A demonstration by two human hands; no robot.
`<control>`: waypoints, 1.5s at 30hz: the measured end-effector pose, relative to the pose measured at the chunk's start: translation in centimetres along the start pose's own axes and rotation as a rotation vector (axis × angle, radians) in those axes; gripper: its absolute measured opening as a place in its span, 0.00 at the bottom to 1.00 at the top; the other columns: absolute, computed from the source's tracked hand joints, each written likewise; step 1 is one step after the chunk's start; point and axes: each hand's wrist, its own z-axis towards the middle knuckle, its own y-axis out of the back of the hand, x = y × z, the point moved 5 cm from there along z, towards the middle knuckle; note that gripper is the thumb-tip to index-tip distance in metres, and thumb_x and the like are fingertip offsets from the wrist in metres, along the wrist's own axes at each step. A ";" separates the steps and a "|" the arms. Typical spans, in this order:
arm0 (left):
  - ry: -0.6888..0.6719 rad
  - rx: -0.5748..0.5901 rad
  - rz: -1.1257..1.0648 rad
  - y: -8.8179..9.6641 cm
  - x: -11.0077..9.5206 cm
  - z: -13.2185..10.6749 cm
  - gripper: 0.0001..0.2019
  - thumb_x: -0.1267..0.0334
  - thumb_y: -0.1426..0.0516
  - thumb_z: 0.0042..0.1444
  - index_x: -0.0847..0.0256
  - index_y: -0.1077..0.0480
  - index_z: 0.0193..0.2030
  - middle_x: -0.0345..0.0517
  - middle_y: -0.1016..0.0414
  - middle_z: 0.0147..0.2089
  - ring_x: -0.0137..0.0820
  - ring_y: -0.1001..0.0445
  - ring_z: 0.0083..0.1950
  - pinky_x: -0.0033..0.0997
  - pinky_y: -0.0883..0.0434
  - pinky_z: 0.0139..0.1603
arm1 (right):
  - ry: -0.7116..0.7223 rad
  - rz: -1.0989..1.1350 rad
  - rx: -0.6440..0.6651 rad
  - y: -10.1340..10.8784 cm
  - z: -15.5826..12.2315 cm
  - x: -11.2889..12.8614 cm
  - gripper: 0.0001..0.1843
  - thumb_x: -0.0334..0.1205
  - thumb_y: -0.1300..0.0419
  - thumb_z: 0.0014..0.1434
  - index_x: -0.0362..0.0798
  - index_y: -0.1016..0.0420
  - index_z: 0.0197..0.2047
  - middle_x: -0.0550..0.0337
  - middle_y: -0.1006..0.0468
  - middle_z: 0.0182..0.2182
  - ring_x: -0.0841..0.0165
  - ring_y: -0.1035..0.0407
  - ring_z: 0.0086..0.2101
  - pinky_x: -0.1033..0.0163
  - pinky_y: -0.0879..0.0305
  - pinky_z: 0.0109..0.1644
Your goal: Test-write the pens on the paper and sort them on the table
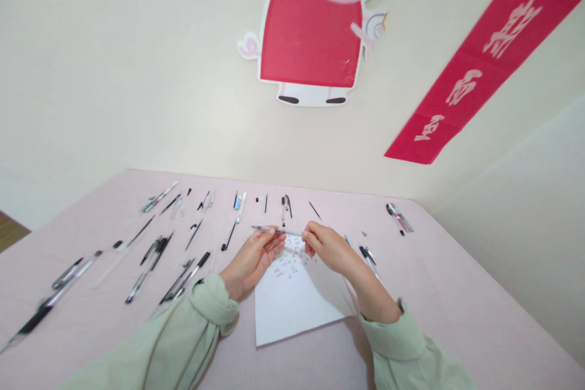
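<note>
Over the top of a white sheet of paper (297,311), both hands hold a slim pen (287,232) lying nearly level. My left hand (256,256) pinches its clear barrel between thumb and fingers, and the barrel's end sticks out to the left. At the other end, the curled fingers of my right hand (326,247) grip the thin right end; its tip is hidden inside them. Whether that thin part is a separate refill I cannot tell. Small dark handwriting covers the upper part of the paper.
Pen parts in small groups lie across the pink table (228,341), among them a black refill (315,211), a clear-barrelled pen (192,275) and a dark pen (368,259). Several pens (399,218) sit together at the far right. A wall stands behind.
</note>
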 end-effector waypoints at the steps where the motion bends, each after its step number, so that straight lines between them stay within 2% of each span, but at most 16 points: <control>1: 0.002 0.000 0.001 0.0 0.0 0.0 0.08 0.76 0.48 0.62 0.67 0.29 0.34 0.48 0.23 0.33 0.27 0.22 0.36 0.25 0.23 0.41 | 0.000 0.009 0.005 -0.1 0.0 -0.1 0.09 0.39 0.51 0.64 0.50 0.35 0.33 0.64 0.24 0.26 0.72 0.31 0.27 0.68 0.44 0.33; 5: 0.007 0.003 0.002 0.1 0.0 0.0 0.08 0.76 0.48 0.62 0.66 0.29 0.35 0.48 0.23 0.34 0.27 0.22 0.37 0.25 0.23 0.41 | 0.017 0.026 -0.006 0.0 0.0 -0.1 0.05 0.39 0.47 0.62 0.50 0.35 0.34 0.65 0.24 0.26 0.72 0.31 0.27 0.68 0.44 0.32; 14: -0.006 0.030 0.004 0.3 0.2 0.1 0.05 0.75 0.45 0.61 0.65 0.29 0.35 0.46 0.23 0.34 0.27 0.22 0.37 0.25 0.23 0.41 | -0.024 0.049 0.072 -0.7 0.2 -0.4 0.19 0.44 0.56 0.67 0.48 0.31 0.30 0.64 0.26 0.20 0.72 0.33 0.23 0.68 0.44 0.30; 20: 0.005 0.008 0.013 0.1 0.1 0.0 0.07 0.75 0.47 0.62 0.66 0.29 0.35 0.46 0.23 0.33 0.26 0.22 0.36 0.24 0.23 0.41 | -0.001 0.039 0.031 -0.5 0.2 -0.6 0.09 0.43 0.47 0.62 0.49 0.34 0.32 0.65 0.24 0.25 0.73 0.31 0.26 0.69 0.45 0.30; 28: 0.011 -0.001 0.018 0.1 0.1 -0.2 0.07 0.75 0.47 0.61 0.65 0.29 0.35 0.46 0.23 0.32 0.26 0.22 0.36 0.24 0.24 0.41 | 0.001 -0.054 0.026 0.1 -0.1 0.2 0.12 0.41 0.48 0.63 0.49 0.31 0.29 0.64 0.25 0.23 0.72 0.33 0.26 0.69 0.47 0.30; 34: 0.005 0.021 0.044 0.2 0.2 0.0 0.06 0.74 0.45 0.61 0.64 0.29 0.35 0.45 0.23 0.33 0.27 0.22 0.37 0.25 0.24 0.43 | -0.026 0.001 0.105 -0.6 0.0 -0.1 0.19 0.44 0.55 0.67 0.48 0.29 0.30 0.64 0.26 0.20 0.73 0.33 0.23 0.68 0.45 0.29; 37: 0.010 0.013 0.047 0.1 0.1 -0.2 0.07 0.74 0.46 0.61 0.64 0.29 0.35 0.45 0.23 0.32 0.26 0.22 0.37 0.25 0.25 0.43 | -0.038 0.035 0.112 -0.8 0.1 -0.5 0.16 0.45 0.53 0.65 0.48 0.30 0.32 0.64 0.25 0.23 0.73 0.32 0.23 0.68 0.45 0.29; 41: 0.014 0.006 0.043 -0.1 0.0 -0.3 0.07 0.75 0.47 0.61 0.65 0.29 0.35 0.46 0.24 0.32 0.27 0.22 0.37 0.25 0.25 0.42 | -0.009 0.043 0.022 -0.3 0.1 -0.6 0.07 0.43 0.44 0.60 0.49 0.34 0.35 0.66 0.25 0.24 0.72 0.32 0.25 0.69 0.45 0.29; 43: 0.011 0.011 0.039 -0.2 0.0 -0.3 0.07 0.75 0.46 0.61 0.65 0.29 0.35 0.46 0.23 0.32 0.27 0.22 0.37 0.25 0.24 0.43 | 0.008 0.052 0.022 -0.2 0.1 -0.4 0.07 0.42 0.45 0.61 0.49 0.33 0.33 0.66 0.25 0.23 0.72 0.32 0.25 0.69 0.44 0.30; 45: 0.008 0.016 0.033 -0.1 0.1 -0.3 0.06 0.75 0.46 0.61 0.65 0.29 0.35 0.46 0.23 0.33 0.27 0.22 0.37 0.26 0.24 0.43 | 0.014 0.059 0.053 -0.3 0.1 -0.3 0.12 0.42 0.49 0.63 0.48 0.31 0.30 0.65 0.26 0.22 0.72 0.32 0.25 0.68 0.43 0.31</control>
